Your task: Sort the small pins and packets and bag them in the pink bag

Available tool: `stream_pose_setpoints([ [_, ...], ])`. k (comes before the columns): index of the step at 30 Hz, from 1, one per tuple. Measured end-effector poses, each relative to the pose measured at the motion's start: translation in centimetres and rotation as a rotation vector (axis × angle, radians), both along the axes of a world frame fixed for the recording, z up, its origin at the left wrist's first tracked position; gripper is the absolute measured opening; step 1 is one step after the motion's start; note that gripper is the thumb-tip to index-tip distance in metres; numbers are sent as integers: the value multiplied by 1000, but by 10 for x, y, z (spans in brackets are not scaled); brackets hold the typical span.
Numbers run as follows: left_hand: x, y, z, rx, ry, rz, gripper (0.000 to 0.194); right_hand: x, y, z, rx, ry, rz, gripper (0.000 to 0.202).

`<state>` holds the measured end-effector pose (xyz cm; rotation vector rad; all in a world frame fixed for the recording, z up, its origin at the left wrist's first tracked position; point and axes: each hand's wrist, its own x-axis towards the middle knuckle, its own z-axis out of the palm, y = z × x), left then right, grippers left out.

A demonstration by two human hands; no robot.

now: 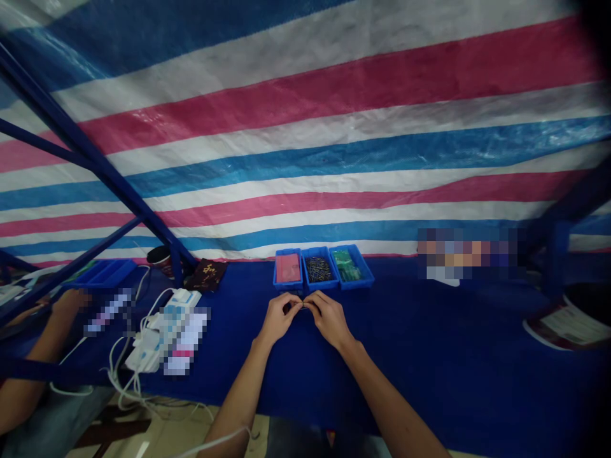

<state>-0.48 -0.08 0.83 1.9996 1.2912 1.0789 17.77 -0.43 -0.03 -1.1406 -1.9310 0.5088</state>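
From my remote view I see the left hand and right hand meeting, fingertips pinching a tiny, slim piece, seemingly dark, just nearer than the blue bin of thin pins.

Backing sheet: broad stripes in blue, white and pinkish red. Surface: plain dark blue. Frame bar: dark blue. Three trays: blue, containing pink pieces, dark pins with metallic glints, and green pieces. Power strip: white and light blue. Packet: dark brown, gold-toned marking.
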Motion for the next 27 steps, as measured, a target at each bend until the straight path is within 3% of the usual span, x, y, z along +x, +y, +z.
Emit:
stream_pose_setpoints([
  [10,1,-1,0,6,5,12,22,0,0,0,-9,-43,-52,26],
  [27,0,0,0,-11,9,4,26,1,0,1,-34,-61,1,26],
])
